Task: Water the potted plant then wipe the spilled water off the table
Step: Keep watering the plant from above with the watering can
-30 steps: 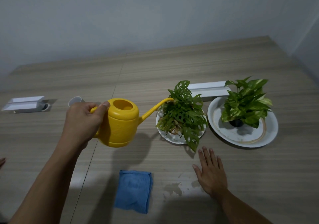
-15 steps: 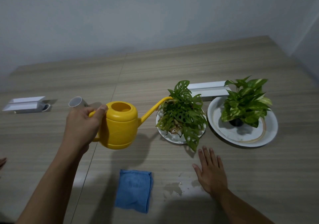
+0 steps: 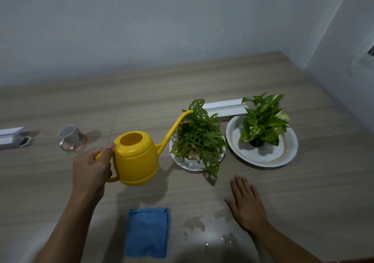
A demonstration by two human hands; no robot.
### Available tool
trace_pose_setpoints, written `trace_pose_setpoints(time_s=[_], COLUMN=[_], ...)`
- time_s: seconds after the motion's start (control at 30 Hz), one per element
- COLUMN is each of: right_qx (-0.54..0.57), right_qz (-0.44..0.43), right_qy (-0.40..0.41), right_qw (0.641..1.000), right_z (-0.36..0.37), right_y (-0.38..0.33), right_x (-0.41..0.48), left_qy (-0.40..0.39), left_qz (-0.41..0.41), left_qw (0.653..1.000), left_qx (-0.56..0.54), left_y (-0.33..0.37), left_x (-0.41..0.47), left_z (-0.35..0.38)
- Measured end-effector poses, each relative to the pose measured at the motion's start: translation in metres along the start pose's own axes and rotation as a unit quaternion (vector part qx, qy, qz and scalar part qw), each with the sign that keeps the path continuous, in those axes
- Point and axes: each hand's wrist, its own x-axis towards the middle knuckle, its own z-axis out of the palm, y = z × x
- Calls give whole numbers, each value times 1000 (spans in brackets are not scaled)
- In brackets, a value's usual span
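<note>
My left hand [image 3: 91,171] grips the handle of a yellow watering can [image 3: 137,159], held just above the table. Its long spout tip reaches the top leaves of a holey-leaved potted plant [image 3: 199,139] on a small white plate [image 3: 190,164]. My right hand [image 3: 245,204] lies flat and open on the table, in front of that plant. A folded blue cloth [image 3: 147,232] lies near the front edge. Spilled water [image 3: 197,225] forms small puddles between the cloth and my right hand.
A second potted plant [image 3: 263,119] stands on a larger white plate [image 3: 283,155] at the right. A metal mug [image 3: 70,138] sits at the left, with a white box [image 3: 10,139] beyond it. Another white box [image 3: 226,108] lies behind the plants. Walls close the back and right.
The watering can has tipped back toward level and dropped slightly, with its spout still at the plant. The mug behind my left hand is now uncovered. My right hand has stayed put.
</note>
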Motion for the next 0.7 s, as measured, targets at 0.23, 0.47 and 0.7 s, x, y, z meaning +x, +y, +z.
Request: trace_pose_setpoints(time_s=[0.23,0.47,0.7], right_qx=[-1,3,2], right_qz=[50,54,31], right_qy=[41,29,-2], right_qw=[998,998,1000], right_z=[-12,-20,-29], right_y=[41,115,170], right_x=[-31,-44,-32], left_qy=[-29,-25,-4], left_qz=[22,25,23], left_qw=[999,999,1000], left_qx=[-36,-35,-20], left_y=[7,29,52], left_x=[-3,-29,-65], left_z=[30,85,151])
